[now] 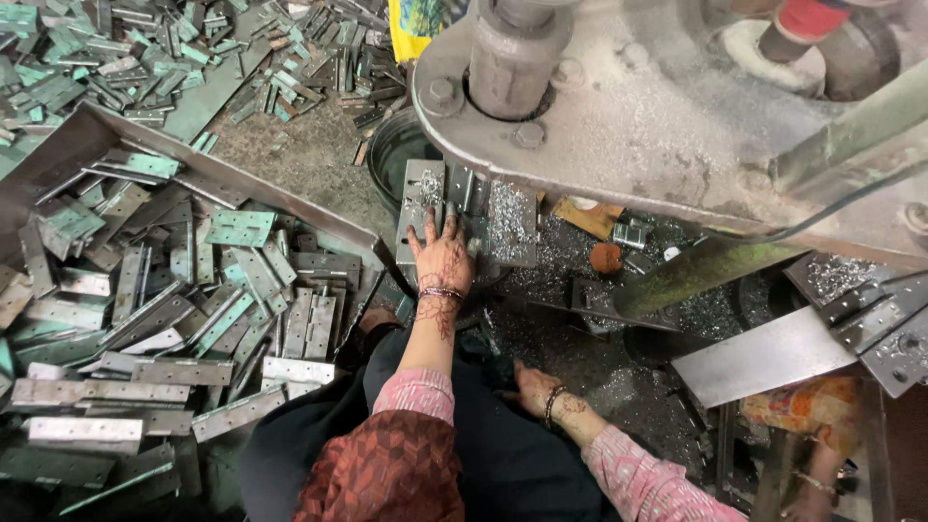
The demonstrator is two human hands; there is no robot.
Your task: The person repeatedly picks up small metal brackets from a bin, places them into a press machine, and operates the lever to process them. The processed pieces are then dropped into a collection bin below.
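Crowding the left hand (pixel 443 253): hinge pile (pixel 174 309), press (pixel 619 106).

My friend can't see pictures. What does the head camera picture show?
A person's left hand lies flat on a metal hinge plate under a big grey press machine. The right hand rests low by the lap, and a tray heaped with metal hinges sits to the left.

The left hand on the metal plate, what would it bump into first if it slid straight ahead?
Probably the grey press column: the left hand points up the metal plate toward it, though depth is unclear.
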